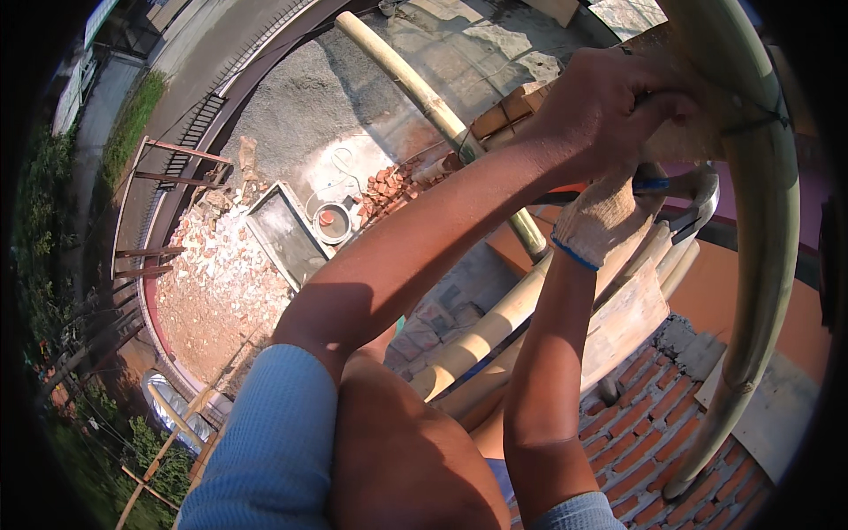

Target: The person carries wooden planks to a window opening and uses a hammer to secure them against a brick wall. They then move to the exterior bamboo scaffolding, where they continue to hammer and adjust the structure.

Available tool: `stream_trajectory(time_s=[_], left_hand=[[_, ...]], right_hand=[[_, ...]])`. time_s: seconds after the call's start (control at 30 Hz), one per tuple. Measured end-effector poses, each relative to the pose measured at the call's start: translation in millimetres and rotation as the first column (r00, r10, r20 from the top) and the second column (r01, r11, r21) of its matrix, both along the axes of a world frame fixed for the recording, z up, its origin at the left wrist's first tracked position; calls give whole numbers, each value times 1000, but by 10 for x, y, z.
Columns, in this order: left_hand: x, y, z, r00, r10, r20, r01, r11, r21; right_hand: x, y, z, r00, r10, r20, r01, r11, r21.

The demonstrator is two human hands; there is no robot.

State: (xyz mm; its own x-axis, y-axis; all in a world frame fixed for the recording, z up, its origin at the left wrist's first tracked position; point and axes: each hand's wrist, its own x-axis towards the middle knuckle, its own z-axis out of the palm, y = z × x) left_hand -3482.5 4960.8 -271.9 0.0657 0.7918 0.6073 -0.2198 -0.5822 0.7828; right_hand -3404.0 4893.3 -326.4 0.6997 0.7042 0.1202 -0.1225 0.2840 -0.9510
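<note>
My left hand (609,102), bare, reaches up to the right with its fingers curled against a wooden board (685,137) beside an upright bamboo pole (764,194). Its fingertips are partly hidden, so anything small pinched there cannot be made out. Just below it, my right hand (605,216) wears a knitted glove with a blue cuff. It is wrapped round what looks like a hammer (702,199), whose curved metal head shows near the pole. Most of the handle is hidden by the glove. Dark binding ties the pole near the board.
Bamboo poles (495,327) and planks (627,327) lie below my arms, next to a brick wall (654,415). Far below are a gravel heap (291,106), a mortar trough (287,234), a bucket (332,222), broken bricks (389,194) and rubble (216,265). My bent leg is close underneath.
</note>
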Motion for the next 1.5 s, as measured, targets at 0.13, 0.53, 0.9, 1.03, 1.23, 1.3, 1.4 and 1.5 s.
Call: stream_trajectory(time_s=[0.13,0.53,0.9,1.03,1.23,1.3,1.4,1.5], left_hand=[[53,-68,18,986,-7,167,42,978,-205],[-350,-212,-121,922,-42,386,296,719,-629],[-502,-240,-107,947,-169,273,284,839,-465],[-581,-230,-110,963,-185,197,262,819,-510],[-823,-362,-77,968,-215,133,251,754,-607],[-901,-439,29,964,-265,-28,192,762,-619],[-959,-534,221,877,-406,-255,189,782,-594],[-928,-534,496,743,-524,-416,250,794,-555]], right_hand=[[6,-8,52,982,68,-176,-63,997,36],[-30,38,-19,982,-123,143,122,992,14],[-42,85,-25,995,-98,3,98,995,-16],[-3,41,-45,999,-37,31,40,994,-106],[-203,-574,-206,988,-9,154,81,881,-466],[-72,-888,-253,995,-90,-50,50,851,-522],[280,-1417,-355,816,-303,-493,-13,842,-539],[1131,-2010,-258,523,-507,-686,-19,797,-603]])
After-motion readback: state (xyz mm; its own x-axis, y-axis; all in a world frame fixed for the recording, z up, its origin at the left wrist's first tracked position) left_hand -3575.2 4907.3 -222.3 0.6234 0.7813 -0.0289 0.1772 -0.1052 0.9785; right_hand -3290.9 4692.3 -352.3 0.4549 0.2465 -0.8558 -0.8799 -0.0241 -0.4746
